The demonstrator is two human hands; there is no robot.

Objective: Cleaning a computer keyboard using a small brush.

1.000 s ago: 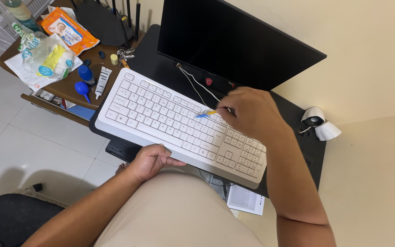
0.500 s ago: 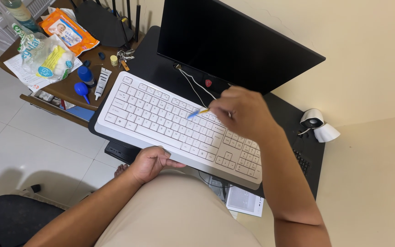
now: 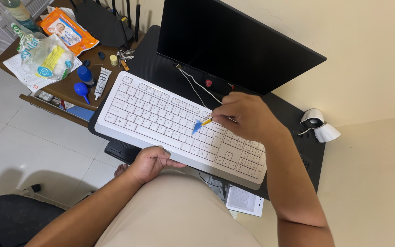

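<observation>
The right hand (image 3: 245, 115), fingers pinching what looks like a small blue-bristled yellow brush (image 3: 200, 124), has swept nearer across the white plastic keyboard (image 3: 161, 116), while the left hand (image 3: 149, 162) still grips its near edge.

Keyboard (image 3: 170, 123): lies slantwise on the table (image 3: 154, 68), its near edge overhanging the front.
Monitor (image 3: 234, 43): behind the keyboard, on the same table.
Left hand (image 3: 149, 162): at the keyboard's near edge, gripping it from below.
Right hand (image 3: 248, 114): above the keyboard's right half.
Small brush (image 3: 200, 124): in the right hand, tip on the keys.
Side table (image 3: 65, 87): left of the keyboard, carrying packets and tubes.
Webcam (image 3: 318, 123): right of the monitor.
</observation>
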